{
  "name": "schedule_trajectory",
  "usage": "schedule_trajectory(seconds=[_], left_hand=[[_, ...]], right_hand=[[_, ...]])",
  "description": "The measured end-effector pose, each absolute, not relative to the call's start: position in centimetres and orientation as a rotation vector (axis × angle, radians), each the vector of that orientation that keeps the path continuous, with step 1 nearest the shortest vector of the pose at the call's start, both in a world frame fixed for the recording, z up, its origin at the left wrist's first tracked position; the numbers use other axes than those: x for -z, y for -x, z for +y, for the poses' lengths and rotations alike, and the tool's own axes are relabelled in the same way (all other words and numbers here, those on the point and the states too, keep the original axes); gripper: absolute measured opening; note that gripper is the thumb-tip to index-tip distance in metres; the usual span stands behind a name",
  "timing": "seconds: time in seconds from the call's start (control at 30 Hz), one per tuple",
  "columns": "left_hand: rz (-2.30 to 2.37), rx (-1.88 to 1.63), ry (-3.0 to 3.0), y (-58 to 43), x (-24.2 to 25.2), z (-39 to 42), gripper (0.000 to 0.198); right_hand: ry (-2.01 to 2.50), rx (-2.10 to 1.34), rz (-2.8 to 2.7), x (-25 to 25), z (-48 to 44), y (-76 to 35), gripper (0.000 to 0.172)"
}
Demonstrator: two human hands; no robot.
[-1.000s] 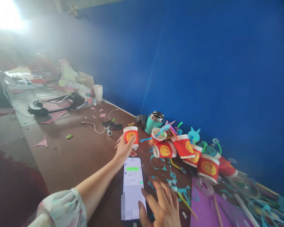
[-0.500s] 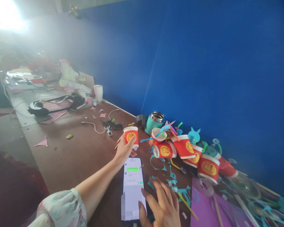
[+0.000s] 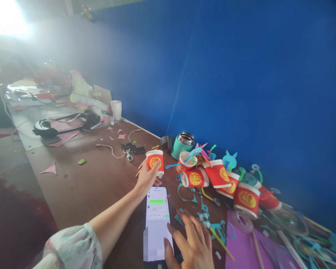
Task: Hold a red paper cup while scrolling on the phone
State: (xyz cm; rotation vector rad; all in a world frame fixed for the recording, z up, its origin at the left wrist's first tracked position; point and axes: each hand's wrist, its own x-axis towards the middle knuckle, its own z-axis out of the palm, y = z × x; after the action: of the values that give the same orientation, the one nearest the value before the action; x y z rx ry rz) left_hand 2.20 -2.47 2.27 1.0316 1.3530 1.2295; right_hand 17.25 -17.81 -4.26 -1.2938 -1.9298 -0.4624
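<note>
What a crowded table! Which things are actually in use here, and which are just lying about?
In use: red paper cup, gripped by the left hand; phone, touched by the right hand.
Lying about: pile of red cups, teal flask, headphones, keys, white cup.

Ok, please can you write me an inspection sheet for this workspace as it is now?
Surface: brown table, crowded towards the right.
Job's things: red paper cup upright, gripped; phone flat, screen lit.
Clutter: tipped red cups, teal flask, teal paper scraps, purple sheet, headphones, keys.
Grippers: left hand closed round the red paper cup; right hand open, thumb at the phone's edge.
Cables: white cable loose near the keys.
Surroundings: blue wall; glare top left.
</note>
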Motion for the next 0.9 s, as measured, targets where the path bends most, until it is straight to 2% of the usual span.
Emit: schedule_trajectory(seconds=[0.8,0.9], left_hand=[[1.353,-1.227,-1.028,-2.27,-2.23,-2.61,0.031],[1.354,-1.221,-1.030,-2.53,-2.22,-2.82,0.031]], right_hand=[[1.294,0.446,-1.950,4.28,-17.79,-17.43,0.020],[1.266,0.449,-1.953,4.15,-17.82,-16.95,0.025]])
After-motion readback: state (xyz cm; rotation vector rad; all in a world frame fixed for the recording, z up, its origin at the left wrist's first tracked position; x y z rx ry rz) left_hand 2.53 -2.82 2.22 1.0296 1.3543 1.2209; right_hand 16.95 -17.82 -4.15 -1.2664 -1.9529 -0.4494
